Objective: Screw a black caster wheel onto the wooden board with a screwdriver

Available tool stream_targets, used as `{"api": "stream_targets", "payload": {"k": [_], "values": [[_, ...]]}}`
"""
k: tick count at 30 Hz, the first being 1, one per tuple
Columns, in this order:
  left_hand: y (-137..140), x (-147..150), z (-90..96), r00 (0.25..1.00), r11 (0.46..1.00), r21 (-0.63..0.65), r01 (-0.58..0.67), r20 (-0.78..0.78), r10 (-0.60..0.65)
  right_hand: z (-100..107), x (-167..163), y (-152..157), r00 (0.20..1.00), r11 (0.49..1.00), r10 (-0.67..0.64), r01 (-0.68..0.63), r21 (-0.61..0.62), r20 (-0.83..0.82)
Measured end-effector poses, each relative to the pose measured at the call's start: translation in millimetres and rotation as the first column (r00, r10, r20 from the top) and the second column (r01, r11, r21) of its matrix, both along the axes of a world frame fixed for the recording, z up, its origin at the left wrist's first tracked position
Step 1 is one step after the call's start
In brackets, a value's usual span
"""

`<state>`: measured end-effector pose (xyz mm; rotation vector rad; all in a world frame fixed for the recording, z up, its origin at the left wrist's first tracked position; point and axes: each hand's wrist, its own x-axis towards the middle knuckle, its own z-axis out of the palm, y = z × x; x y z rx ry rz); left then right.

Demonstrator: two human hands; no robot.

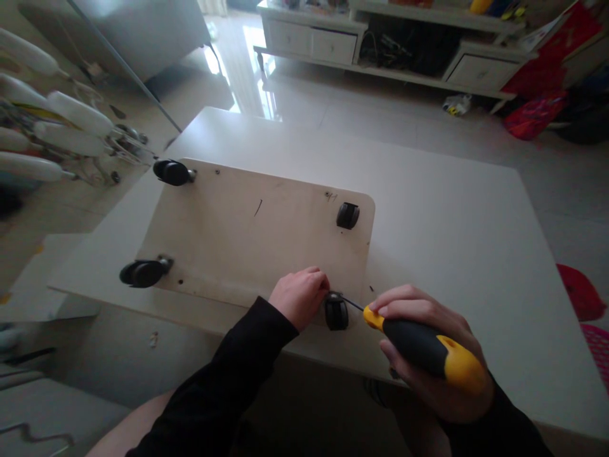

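A pale wooden board (247,235) lies on the white table with black caster wheels at its corners. My right hand (442,355) is wrapped round the yellow and black handle of a screwdriver (419,346). Its thin shaft points left to the base of the near right caster (337,311). Beside that caster my left hand (302,292) is closed, its fingertips pinched close to the shaft's tip; what they hold is hidden. Other casters are the far right one (347,216), the far left one (172,172) and the near left one (143,273).
The white table (442,235) extends right of the board, with a small dark piece (372,289) on it. Beyond stands a white cabinet (309,38) with drawers. At left is a cluster of white tube-shaped things (71,127). A red item (581,292) sits past the right edge.
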<state>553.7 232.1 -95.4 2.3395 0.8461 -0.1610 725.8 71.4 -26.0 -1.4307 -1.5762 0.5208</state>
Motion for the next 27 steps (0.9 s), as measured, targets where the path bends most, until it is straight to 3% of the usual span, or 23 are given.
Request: {"api": "stream_targets", "payload": {"k": [7, 15, 18, 22, 27], "values": [[2.4, 1.8, 4.9, 1.0, 1.0, -0.014, -0.021, -0.003, 0.021, 7.6, -5.4, -1.4, 0.988, 0.997, -0.074, 0.073, 0.012, 0.135], [3.8, 1.2, 3.7, 1.0, 0.999, -0.035, -0.002, -0.027, 0.001, 4.3, -2.7, -12.0, 0.956, 0.996, -0.005, -0.023, 0.091, 0.294], [4.4, 1.9, 3.7, 0.999, 0.999, -0.049, -0.002, -0.033, 0.001, 1.7, -7.0, -17.0, 0.933, 0.993, -0.05, 0.009, 0.117, 0.356], [5.4, 3.8, 7.4, 0.997, 0.997, -0.075, -0.008, -0.077, 0.002, -7.5, -12.5, -24.0, 0.926, 0.98, -0.163, 0.111, 0.167, 0.341], [6.5, 4.1, 11.5, 0.996, 0.996, -0.092, 0.003, -0.085, -0.011, -15.8, -8.1, -24.4, 0.943, 0.985, -0.148, 0.112, 0.135, 0.298]]}}
